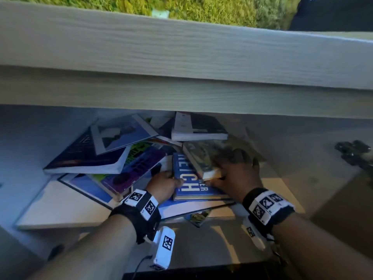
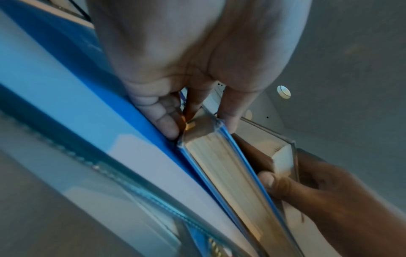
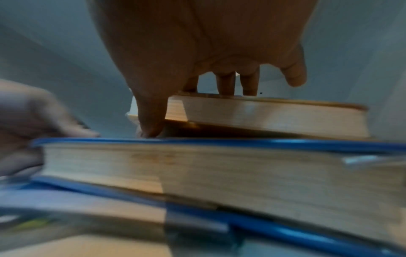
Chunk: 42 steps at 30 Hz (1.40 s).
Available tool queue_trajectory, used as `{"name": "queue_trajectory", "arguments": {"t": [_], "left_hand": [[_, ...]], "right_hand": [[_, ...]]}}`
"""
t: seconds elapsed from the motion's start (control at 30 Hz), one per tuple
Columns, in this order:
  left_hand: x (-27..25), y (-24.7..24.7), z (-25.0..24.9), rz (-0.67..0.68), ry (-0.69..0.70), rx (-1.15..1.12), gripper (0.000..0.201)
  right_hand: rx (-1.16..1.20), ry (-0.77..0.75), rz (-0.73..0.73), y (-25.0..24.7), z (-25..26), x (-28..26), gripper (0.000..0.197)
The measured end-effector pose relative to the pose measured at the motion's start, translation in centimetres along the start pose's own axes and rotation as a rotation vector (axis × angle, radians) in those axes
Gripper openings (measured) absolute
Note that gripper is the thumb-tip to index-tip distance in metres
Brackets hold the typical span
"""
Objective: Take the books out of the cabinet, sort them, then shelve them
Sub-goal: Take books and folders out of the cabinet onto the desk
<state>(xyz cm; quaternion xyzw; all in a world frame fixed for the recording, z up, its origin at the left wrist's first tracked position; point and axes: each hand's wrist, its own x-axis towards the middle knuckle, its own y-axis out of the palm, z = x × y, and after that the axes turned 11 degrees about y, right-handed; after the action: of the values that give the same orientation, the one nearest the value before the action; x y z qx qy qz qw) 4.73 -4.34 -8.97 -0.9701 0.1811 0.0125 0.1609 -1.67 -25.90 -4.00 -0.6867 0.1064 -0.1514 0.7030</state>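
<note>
A jumbled pile of books lies on the cabinet shelf [image 1: 268, 158]. My left hand [image 1: 171, 178] grips the left edge of a thick blue hardcover [image 1: 189, 184], thumb on the cover and fingers [image 2: 167, 125] underneath. Across the blue book's [image 2: 219, 165] far right corner lies a smaller olive-covered book [image 1: 203, 156]. My right hand [image 1: 228, 170] holds its near corner, fingers [image 3: 226, 85] on top and thumb [image 3: 151, 125] at the edge. In the right wrist view this smaller book [image 3: 274, 116] is tilted up slightly off the blue one [image 3: 197, 165].
Left of my hands are a dark navy book [image 1: 86, 154], a purple one [image 1: 137, 166] and a grey picture book [image 1: 123, 132]. A white-edged dark book [image 1: 197, 126] lies at the back. The cabinet's pale top board [image 1: 181, 57] overhangs. A black object [image 1: 355, 152] sits at right.
</note>
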Motion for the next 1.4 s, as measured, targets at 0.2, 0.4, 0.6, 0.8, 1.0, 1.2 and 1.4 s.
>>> {"name": "queue_trajectory", "arguments": {"t": [0.2,0.4,0.6,0.8,1.0,1.2,1.4], "left_hand": [[0.1,0.1,-0.4,-0.094,-0.058,-0.098,0.084],[-0.4,0.5,-0.1,-0.032,0.042,-0.119,0.070],[-1.1,0.2,-1.1,0.018,0.004,-0.120,0.106],[-2.5,-0.5,-1.8,-0.056,0.064,-0.235,0.066],[-2.5,-7.6,-4.9,-0.254,0.134,-0.068,0.086],[-2.4,-15.0,-0.2,-0.215,-0.125,0.626,0.052],[-1.8,-16.1,3.2,-0.050,-0.131,1.004,0.048]], "right_hand": [[0.104,-0.331,-0.055,1.2,1.4,-4.6,0.071],[0.639,0.334,0.074,0.7,-4.9,0.7,0.076],[1.062,0.444,0.378,2.6,-6.8,1.0,0.062],[1.418,0.370,0.450,1.8,-5.7,-0.5,0.038],[1.687,0.283,0.467,-1.2,0.6,2.4,0.020],[1.671,0.397,0.479,3.5,3.3,3.0,0.014],[1.762,0.368,0.484,4.5,2.3,3.2,0.013]]}}
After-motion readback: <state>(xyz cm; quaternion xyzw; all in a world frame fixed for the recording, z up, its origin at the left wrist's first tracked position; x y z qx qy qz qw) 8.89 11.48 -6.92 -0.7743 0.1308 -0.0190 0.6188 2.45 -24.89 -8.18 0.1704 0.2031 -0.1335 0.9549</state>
